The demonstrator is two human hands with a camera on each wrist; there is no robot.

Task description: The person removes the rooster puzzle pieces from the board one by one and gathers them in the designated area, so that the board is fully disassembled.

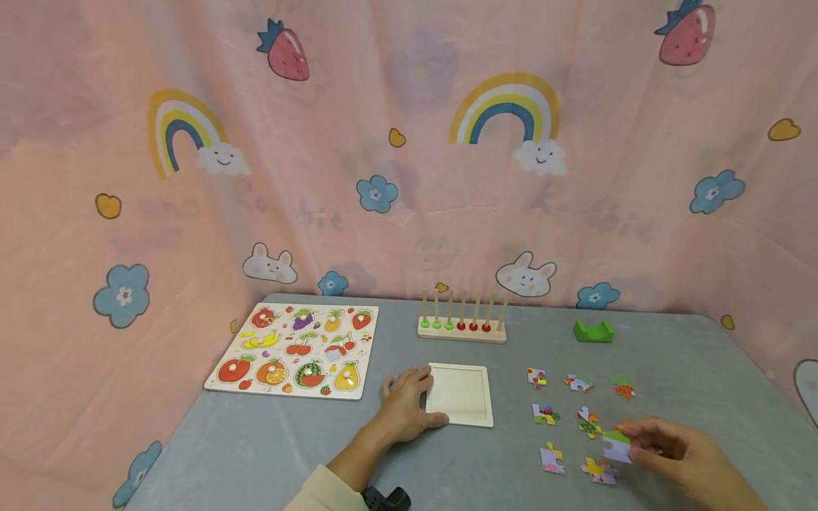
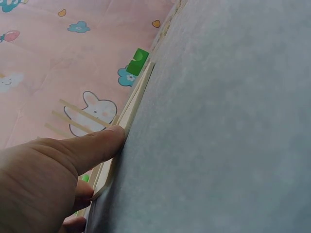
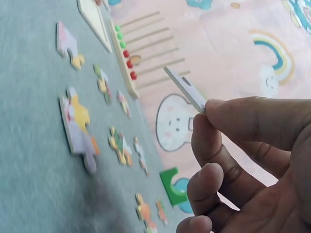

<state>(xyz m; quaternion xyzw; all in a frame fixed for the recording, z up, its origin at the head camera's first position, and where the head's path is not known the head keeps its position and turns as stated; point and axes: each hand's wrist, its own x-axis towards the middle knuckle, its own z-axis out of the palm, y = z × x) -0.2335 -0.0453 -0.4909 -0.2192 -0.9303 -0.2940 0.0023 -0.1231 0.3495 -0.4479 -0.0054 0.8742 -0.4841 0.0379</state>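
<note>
A shallow square wooden puzzle tray (image 1: 488,397) lies flat on the table. My left hand (image 1: 405,408) grips its left side, the thumb at the front edge and fingertips toward the back; the left wrist view shows the thumb (image 2: 99,145) pressed on the rim. Between thumb and forefinger my right hand (image 1: 690,454) pinches a jigsaw piece (image 1: 616,450), green and pale lilac, raised off the table. In the right wrist view that piece (image 3: 183,90) appears nearly edge-on. Several loose jigsaw pieces (image 1: 544,414) lie spread below and left of the right hand.
At the back left lies a fruit knob-puzzle board (image 1: 290,389). Behind the tray stands a wooden peg stand (image 1: 461,333) with green and red beads. A green block (image 1: 593,331) sits toward the back right. A patterned pink curtain (image 1: 409,177) hangs behind the grey table (image 1: 268,447).
</note>
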